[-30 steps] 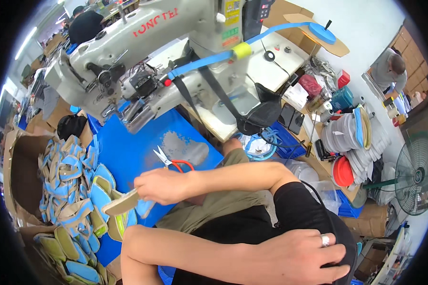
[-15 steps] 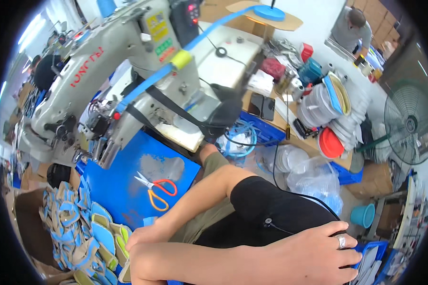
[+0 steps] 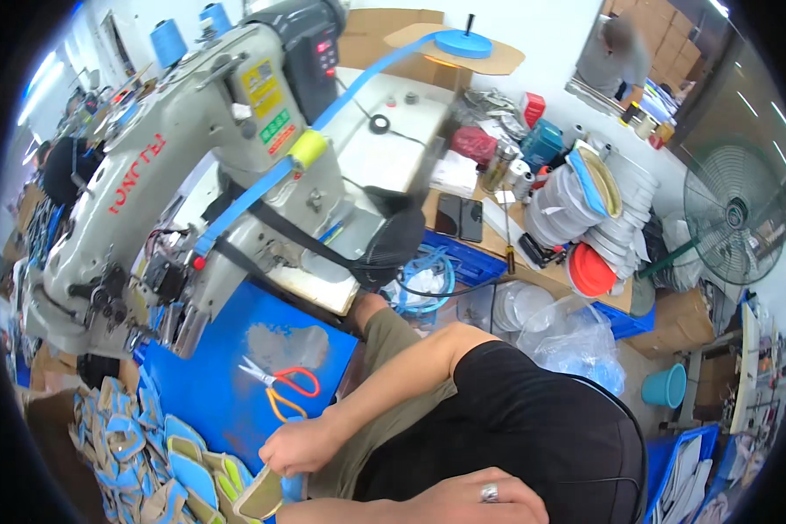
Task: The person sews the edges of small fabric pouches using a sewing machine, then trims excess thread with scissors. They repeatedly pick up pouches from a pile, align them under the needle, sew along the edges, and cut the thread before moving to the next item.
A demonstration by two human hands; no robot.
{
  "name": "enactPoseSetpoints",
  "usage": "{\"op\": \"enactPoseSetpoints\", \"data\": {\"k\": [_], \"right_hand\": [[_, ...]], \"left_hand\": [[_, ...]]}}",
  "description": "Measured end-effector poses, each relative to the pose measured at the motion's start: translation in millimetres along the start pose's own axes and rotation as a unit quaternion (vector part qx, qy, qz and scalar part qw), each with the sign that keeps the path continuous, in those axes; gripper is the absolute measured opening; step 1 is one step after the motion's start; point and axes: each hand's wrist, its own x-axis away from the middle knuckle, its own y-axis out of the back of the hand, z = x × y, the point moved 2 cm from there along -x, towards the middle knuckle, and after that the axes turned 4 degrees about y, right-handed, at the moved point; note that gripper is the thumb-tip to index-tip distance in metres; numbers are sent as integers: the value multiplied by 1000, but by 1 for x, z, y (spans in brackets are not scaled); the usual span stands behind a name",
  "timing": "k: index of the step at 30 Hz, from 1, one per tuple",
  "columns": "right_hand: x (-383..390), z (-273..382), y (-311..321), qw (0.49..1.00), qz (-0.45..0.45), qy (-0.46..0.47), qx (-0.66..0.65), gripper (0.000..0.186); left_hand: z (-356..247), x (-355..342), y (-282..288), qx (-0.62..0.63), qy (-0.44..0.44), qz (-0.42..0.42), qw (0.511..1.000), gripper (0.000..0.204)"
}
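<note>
Sandal sole point(image 3: 260, 499), tan w/ pale rim, sits at about 7 o'clock in the frame, low near the bottom edge, pinched in the left hand point(image 3: 299, 447). Fingers curled tight round its upper end; sole hangs down from the fist, tilted. At 9 o'clock of that hand lies a heap of blue-and-tan sandal pieces point(image 3: 140, 454) in a cardboard box, just beside the sole. At 12 o'clock of the hand, on the blue work surface point(image 3: 227, 402), lie scissors point(image 3: 284, 389) w/ red and orange handles, near but apart from the hand. Beyond, at 11 o'clock, a grey industrial sewing machine point(image 3: 175, 166) w/ blue strap tape point(image 3: 262, 183) running over it.

Right hand point(image 3: 472, 499) at 6 o'clock, bottom edge, ring on one finger, resting on the person's black shirt; looks loosely closed, holding nothing visible, palm side hidden so can't tell for sure. At 3 o'clock: standing fan point(image 3: 734, 214), red bowl point(image 3: 589, 271), clear plastic bag point(image 3: 572, 341).
</note>
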Motion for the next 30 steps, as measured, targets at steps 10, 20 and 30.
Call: {"op": "enactPoseSetpoints", "data": {"k": [10,20,30], "right_hand": [[20,-5,26,999,-32,-37,-16,11],[2,-5,26,995,17,-59,-74,12],[18,1,94,990,-4,-139,34,8]], "left_hand": [[8,-25,-17,-194,-111,-177,959,35],[-1,6,7,-48,-121,-136,982,28],[-25,122,15,-64,-6,-222,973,33]]}}
